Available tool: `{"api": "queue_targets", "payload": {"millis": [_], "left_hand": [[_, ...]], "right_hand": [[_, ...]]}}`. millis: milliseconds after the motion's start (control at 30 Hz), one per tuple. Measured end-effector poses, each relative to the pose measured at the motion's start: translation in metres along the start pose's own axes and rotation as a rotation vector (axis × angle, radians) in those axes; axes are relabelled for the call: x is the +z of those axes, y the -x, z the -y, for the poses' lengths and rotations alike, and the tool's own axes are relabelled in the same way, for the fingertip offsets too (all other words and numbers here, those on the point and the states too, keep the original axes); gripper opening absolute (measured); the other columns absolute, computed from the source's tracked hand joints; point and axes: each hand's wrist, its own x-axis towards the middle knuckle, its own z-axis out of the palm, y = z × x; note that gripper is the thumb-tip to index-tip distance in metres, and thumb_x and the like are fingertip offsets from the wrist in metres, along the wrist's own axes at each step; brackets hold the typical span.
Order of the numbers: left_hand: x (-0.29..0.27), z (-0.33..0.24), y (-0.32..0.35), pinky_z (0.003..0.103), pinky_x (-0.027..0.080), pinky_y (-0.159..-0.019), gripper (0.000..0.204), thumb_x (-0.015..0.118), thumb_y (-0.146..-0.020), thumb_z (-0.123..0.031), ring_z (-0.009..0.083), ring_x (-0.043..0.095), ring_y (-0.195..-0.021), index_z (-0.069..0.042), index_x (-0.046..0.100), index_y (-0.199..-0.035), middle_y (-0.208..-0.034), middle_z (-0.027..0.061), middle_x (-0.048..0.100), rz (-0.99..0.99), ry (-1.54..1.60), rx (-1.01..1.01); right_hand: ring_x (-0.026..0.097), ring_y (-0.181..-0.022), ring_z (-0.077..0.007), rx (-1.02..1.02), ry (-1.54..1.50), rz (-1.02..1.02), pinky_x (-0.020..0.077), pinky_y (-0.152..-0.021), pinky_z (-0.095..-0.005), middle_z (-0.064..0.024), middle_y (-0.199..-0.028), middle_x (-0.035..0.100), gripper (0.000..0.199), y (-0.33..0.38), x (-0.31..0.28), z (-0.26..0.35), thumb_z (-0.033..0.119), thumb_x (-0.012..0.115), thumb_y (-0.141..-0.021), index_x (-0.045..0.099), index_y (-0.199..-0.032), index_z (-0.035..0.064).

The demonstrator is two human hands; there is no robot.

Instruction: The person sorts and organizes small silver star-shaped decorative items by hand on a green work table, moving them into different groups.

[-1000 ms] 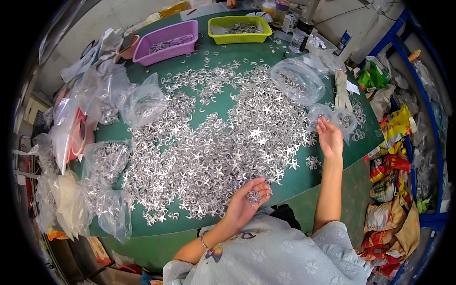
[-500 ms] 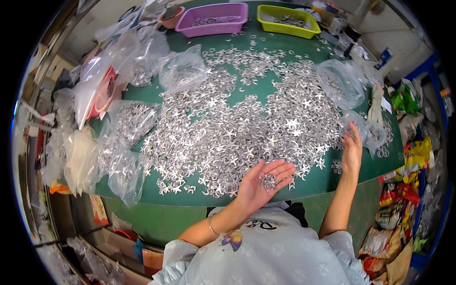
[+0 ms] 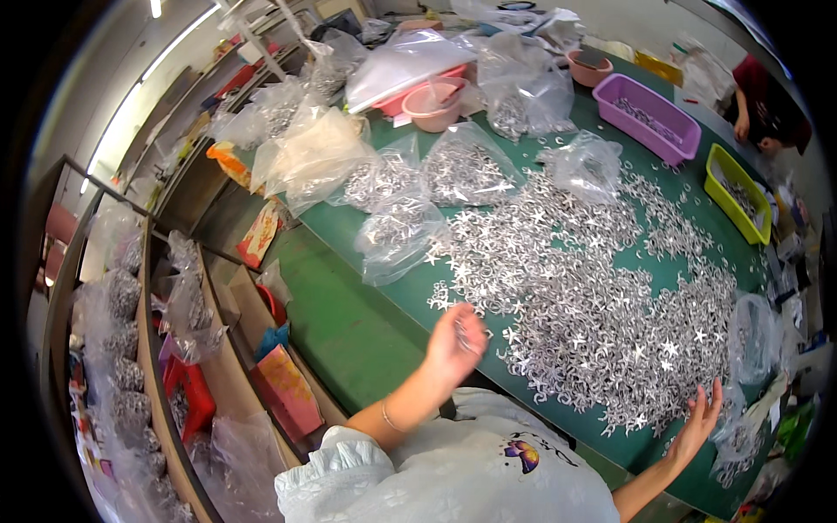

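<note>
A wide spread of small silver metal pieces point(image 3: 593, 305), many curved like rings and some star-shaped, covers much of the green table point(image 3: 392, 301). My left hand point(image 3: 458, 342) is at the table's front edge, left of the pile, its fingers curled around a few of these silver pieces. At the pile's near right edge is my right hand point(image 3: 696, 420), fingers apart, with nothing visible in it. Beside that hand lies a clear plastic bag point(image 3: 731, 410).
Clear bags of silver pieces point(image 3: 471, 170) lie at the table's left, near a pink basin point(image 3: 433, 109). A purple tub point(image 3: 647, 118) and a yellow-green tub point(image 3: 737, 193) stand at the far side, where another person point(image 3: 767, 96) is. Left are shelves with bags point(image 3: 131, 375) and a red tray point(image 3: 187, 397).
The view has swung left, bringing the shelves into sight. My left hand has moved left, off the pile's front, and its open palm has curled over the silver pieces. My right hand stays open.
</note>
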Motion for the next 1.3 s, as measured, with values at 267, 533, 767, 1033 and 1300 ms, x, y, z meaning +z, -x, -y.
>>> {"api": "queue_targets", "payload": {"millis": [267,533,767,1033,1300], "left_hand": [[0.007,-0.146,-0.084,0.029,0.048,-0.057,0.004,0.054,-0.082,-0.006,0.0158,0.051,-0.061,-0.004,0.051,-0.082,-0.068,0.0054,0.053,0.027,0.089,0.766],[0.018,-0.142,-0.104,0.037,0.036,-0.094,0.034,0.036,-0.091,-0.016,0.0238,0.043,-0.110,0.002,0.041,-0.120,-0.121,0.0137,0.045,0.015,-0.297,1.049],[0.028,-0.002,-0.050,0.031,0.034,-0.087,0.044,0.042,-0.090,-0.016,0.0181,0.040,-0.105,0.002,0.031,-0.128,-0.122,0.0099,0.039,-0.096,-0.480,0.826],[0.070,0.112,-0.029,0.025,0.042,-0.074,0.034,0.048,-0.085,-0.002,0.0117,0.051,-0.088,0.000,0.042,-0.118,-0.099,0.0058,0.053,0.454,-0.883,0.251],[0.110,0.158,-0.057,0.021,0.041,-0.072,0.025,0.045,-0.086,0.000,0.0089,0.050,-0.081,0.000,0.048,-0.111,-0.090,0.0041,0.054,0.677,-1.124,0.102]], "right_hand": [[0.051,-0.102,-0.0140,0.011,-0.081,-0.012,0.0387,-0.078,-0.0253,-0.0064,-0.128,0.043,0.039,0.002,0.017,0.016,0.015,0.049,-0.089,0.042,-0.125,0.0030],[0.055,-0.091,-0.0149,0.034,-0.041,0.038,0.0417,-0.081,-0.0264,-0.0097,-0.104,0.057,0.032,0.010,0.008,0.027,0.009,0.053,-0.086,0.049,-0.116,0.0003],[0.050,-0.104,-0.0269,-0.533,0.685,-0.124,0.0387,-0.087,-0.0370,-0.0160,-0.112,0.051,0.042,-0.053,0.026,0.037,0.006,0.061,-0.075,0.049,-0.114,-0.0014],[0.056,-0.081,-0.0259,-0.445,1.511,0.031,0.0369,-0.085,-0.0373,-0.0119,-0.082,0.059,0.012,-0.138,-0.015,0.005,0.011,0.056,-0.074,0.059,-0.083,0.0034],[0.059,-0.065,-0.0398,-0.444,1.287,-0.255,0.0459,-0.058,-0.0494,-0.0211,-0.068,0.059,0.009,-0.204,-0.073,0.030,0.011,0.050,-0.079,0.055,-0.077,0.0034]]}}
